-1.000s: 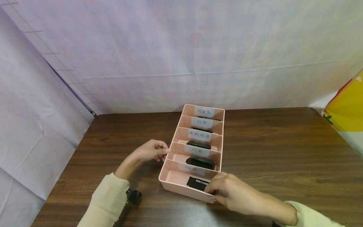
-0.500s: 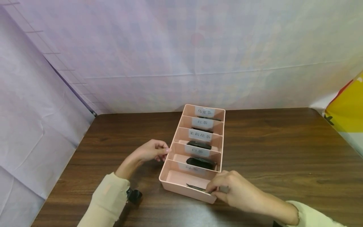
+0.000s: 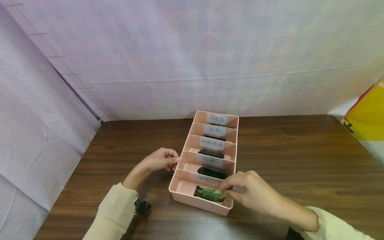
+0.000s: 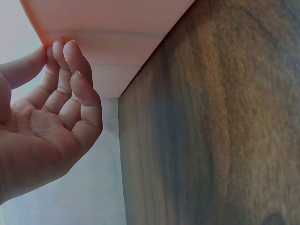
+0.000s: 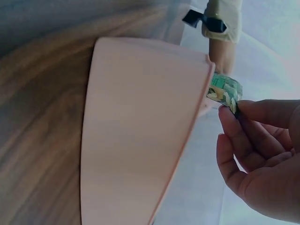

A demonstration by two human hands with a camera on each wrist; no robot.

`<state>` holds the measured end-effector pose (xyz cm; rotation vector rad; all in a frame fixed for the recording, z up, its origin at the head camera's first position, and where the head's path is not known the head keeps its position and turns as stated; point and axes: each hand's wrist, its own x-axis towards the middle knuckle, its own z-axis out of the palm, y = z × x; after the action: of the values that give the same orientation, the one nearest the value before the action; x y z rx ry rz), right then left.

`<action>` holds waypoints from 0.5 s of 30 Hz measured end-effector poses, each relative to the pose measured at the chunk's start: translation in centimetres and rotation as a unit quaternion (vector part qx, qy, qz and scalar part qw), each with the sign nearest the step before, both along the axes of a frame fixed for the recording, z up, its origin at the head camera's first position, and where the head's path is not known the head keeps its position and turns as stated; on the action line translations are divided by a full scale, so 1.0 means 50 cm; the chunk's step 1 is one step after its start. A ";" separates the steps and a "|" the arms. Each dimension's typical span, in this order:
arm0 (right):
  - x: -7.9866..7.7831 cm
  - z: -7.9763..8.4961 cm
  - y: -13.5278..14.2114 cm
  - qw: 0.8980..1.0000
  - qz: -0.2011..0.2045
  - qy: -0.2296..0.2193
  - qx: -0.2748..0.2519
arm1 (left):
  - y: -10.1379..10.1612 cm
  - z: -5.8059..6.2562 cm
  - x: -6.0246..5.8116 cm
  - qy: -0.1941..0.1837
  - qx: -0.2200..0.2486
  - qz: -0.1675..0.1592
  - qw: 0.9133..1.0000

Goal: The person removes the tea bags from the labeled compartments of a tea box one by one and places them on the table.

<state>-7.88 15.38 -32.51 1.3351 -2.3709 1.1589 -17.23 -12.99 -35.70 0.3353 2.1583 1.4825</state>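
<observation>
Pink tray (image 3: 198, 203) rests on a wooden table (image 3: 288, 166) (pale cloth (image 3: 192, 56) behind).

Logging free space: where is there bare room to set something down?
Bare tabletop lies right of the pink tray, beyond the right hand, and left of the tray, beyond the left hand. Crowded: the tray, with a green packet at its front compartment and dark packets in the others.

Cream sleeves (image 3: 114, 207), black wrist cameras (image 3: 142, 207)
</observation>
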 end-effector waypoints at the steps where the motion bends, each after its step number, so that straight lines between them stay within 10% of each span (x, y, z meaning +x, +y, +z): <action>1: -0.002 0.004 0.001 1.000 -0.005 0.000 -0.001 | 0.000 0.000 0.000 0.000 0.000 0.000 1.000; 15: -0.048 0.098 0.034 0.994 -0.101 -0.047 0.010 | -0.001 -0.002 -0.002 0.007 -0.009 -0.002 1.000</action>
<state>-10.29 17.07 -27.62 1.0366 -2.5210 1.1639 -17.31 -13.02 -35.78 0.3450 2.1802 1.4613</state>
